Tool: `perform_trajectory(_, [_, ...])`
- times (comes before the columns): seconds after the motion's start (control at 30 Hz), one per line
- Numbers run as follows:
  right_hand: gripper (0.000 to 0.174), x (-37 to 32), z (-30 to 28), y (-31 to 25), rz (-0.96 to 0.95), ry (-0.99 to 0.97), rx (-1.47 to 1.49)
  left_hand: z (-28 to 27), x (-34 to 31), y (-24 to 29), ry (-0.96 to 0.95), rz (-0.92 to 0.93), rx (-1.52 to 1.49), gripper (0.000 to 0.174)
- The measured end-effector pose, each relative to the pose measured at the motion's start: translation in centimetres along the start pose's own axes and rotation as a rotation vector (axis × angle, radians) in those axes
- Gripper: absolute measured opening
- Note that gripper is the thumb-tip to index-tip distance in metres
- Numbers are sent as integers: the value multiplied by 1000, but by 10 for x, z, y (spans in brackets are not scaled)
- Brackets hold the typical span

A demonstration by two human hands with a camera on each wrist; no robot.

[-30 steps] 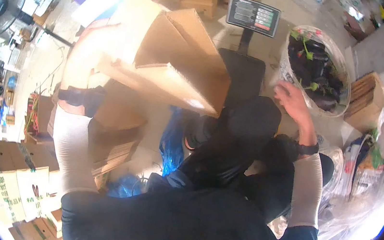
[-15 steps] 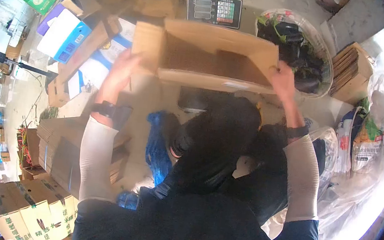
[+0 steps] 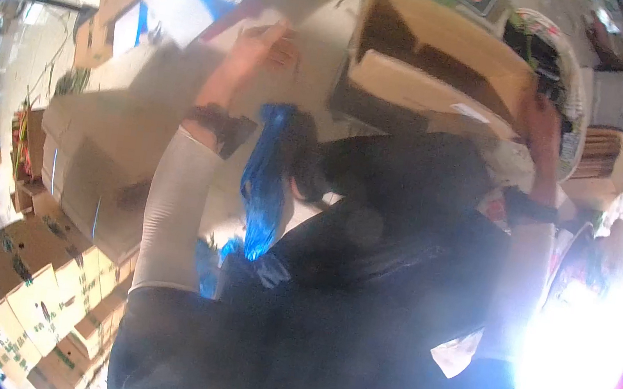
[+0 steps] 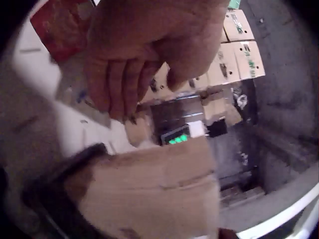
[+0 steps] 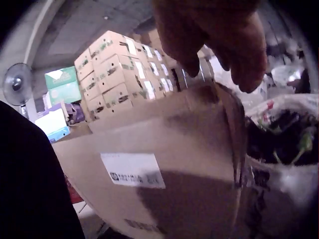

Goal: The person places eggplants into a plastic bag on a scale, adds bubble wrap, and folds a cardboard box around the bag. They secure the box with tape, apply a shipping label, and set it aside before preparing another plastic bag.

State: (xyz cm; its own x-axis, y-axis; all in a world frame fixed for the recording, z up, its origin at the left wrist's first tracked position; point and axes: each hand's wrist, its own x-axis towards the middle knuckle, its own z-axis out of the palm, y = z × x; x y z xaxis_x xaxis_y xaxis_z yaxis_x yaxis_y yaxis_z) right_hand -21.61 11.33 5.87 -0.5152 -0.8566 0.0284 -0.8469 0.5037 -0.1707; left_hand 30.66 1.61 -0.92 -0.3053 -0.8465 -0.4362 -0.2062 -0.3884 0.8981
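Observation:
An open-topped cardboard box sits over the black platform of a floor scale, a white label on its near wall. The scale's display shows lit green digits behind it. Left of the box, my left hand is held in the air, apart from it, with loosely bent fingers and nothing in them. My right hand is at the box's right end. In the right wrist view its thumb and fingers hang apart, right at the box's top corner.
Dark eggplants with green stems fill a white woven bag on the right. Flattened cardboard and stacked printed cartons stand on the left. A blue plastic bag lies by the person's leg. Folded cardboard leans at the far right.
The box has swung round from the left and come down onto the scale. My left hand has come away from its left end; the right hand has stayed by its right end. The display has lit green.

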Motion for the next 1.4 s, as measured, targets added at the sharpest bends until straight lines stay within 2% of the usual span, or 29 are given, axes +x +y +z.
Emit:
perform_trajectory(0.07, [44, 6, -25, 12, -156, 47, 51, -43, -12, -66, 264, -115, 515, 52])
perform_trajectory(0.13, [40, -15, -57, -16, -76, 70, 453, -116, 7, -280, 149, 428, 948, 39])
perform_trajectory(0.2, [38, -55, -89, -59, -181, 42, 530, -53, -72, -224, -104, -117, 1094, 37])
perform_trajectory(0.27, [35, -80, -95, -71, -236, -39, 518, -21, -109, -261, 76, -281, 991, 38])
perform_trajectory(0.3, [33, -91, -96, -80, -284, -102, 509, -17, -112, -279, 77, -295, 984, 38])
perform_trajectory(0.37, [31, -118, -96, -107, -274, -210, 496, -13, -121, -316, 253, -303, 724, 40])
perform_trajectory(0.4, [28, -129, -95, -120, -260, -301, 482, -17, -119, -341, 253, -312, 719, 40])
perform_trajectory(0.43, [28, -134, -90, -129, -264, -309, 479, -26, -112, -366, 169, -180, 853, 39])
perform_trajectory(0.47, [27, -140, -83, -135, -316, -313, 504, -29, -112, -362, 83, -43, 982, 38])
perform_trajectory(0.5, [26, -143, -78, -139, -368, -314, 532, -33, -111, -357, 89, -44, 979, 38])
perform_trajectory(0.57, [25, -143, -74, -140, -394, -336, 520, -43, -113, -286, 165, -458, 690, 30])
perform_trajectory(0.6, [25, -144, -73, -141, -415, -356, 508, -54, -113, -307, 169, -456, 694, 30])
perform_trajectory(0.67, [24, -148, -72, -147, -382, -386, 540, -84, -110, -368, 140, -245, 419, 27])
perform_trajectory(0.7, [24, -150, -71, -149, -344, -422, 565, -85, -115, -340, 143, -241, 423, 27])
perform_trajectory(0.73, [24, -151, -69, -149, -345, -419, 570, -80, -125, -284, 145, -368, 428, 25])
perform_trajectory(0.77, [24, -151, -67, -149, -398, -404, 578, -78, -131, -250, 146, -493, 433, 24])
perform_trajectory(0.8, [23, -151, -65, -149, -448, -388, 585, -81, -130, -251, 144, -487, 439, 24])
perform_trajectory(0.87, [23, -154, -69, -153, -414, -412, 625, -84, -131, -245, 321, -204, 14, 23])
perform_trajectory(0.9, [23, -154, -71, -155, -387, -441, 665, -86, -132, -235, 322, -196, 15, 23])
perform_trajectory(0.97, [24, -153, -68, -158, -466, -438, 615, -90, -137, -206, 367, -313, -266, 17])
perform_trajectory(1.0, [25, -153, -68, -160, -538, -438, 561, -91, -139, -194, 372, -300, -263, 17])
perform_trajectory(1.07, [25, -162, -73, -174, -583, -424, 554, -91, -141, -176, 430, -17, -294, 14])
perform_trajectory(1.1, [25, -169, -77, -182, -626, -425, 540, -95, -141, -184, 434, -11, -293, 14])
perform_trajectory(1.17, [25, -173, -81, -192, -696, -453, 544, -111, -133, -198, 493, 104, 339, 13])
perform_trajectory(1.2, [25, -174, -83, -199, -747, -481, 541, -107, -135, -168, 504, 123, 342, 13])
perform_trajectory(1.27, [25, -182, -92, -209, -723, -496, 526, -96, -144, -120, 563, 168, 559, 12])
perform_trajectory(1.3, [26, -183, -88, -208, -748, -515, 589, -99, -137, -134, 560, 176, 560, 12])
perform_trajectory(1.37, [27, -187, -87, -211, -794, -545, 609, -112, -124, -175, 493, 341, 1487, 5])
perform_trajectory(1.4, [27, -186, -87, -214, -817, -523, 614, -108, -131, -140, 523, 352, 1494, 5])
